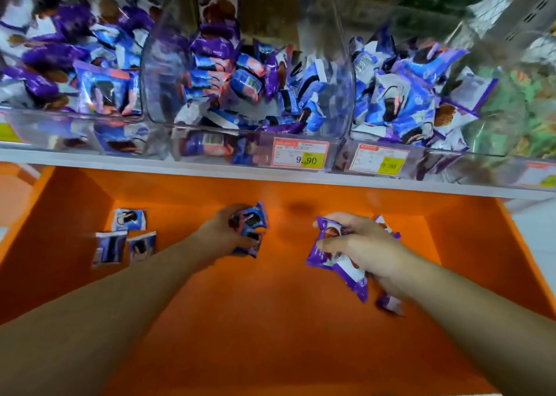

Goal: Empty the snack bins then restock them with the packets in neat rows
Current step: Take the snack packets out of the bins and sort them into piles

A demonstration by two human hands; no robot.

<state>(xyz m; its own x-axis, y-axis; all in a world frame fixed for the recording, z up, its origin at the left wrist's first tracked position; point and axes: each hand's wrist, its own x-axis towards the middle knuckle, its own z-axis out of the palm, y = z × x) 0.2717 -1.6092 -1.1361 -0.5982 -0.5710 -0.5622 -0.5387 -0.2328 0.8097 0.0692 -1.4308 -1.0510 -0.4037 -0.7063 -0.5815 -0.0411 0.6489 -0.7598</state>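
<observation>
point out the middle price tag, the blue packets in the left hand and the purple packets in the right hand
middle price tag (301, 155), head view, on the printed 9.90
blue packets (252, 221), head view, on the top wrapper's face
purple packets (323, 252), head view, on the purple edge left of the fingers

The tray (301, 320) is plain orange. The left hand's packets (251, 230) are blue with black and white. The right hand's packet (334, 263) is purple and white. The bin packets (246, 76) mix blue, purple, white and pink. The price labels (299, 154) are white, red-edged, with yellow patches.
</observation>
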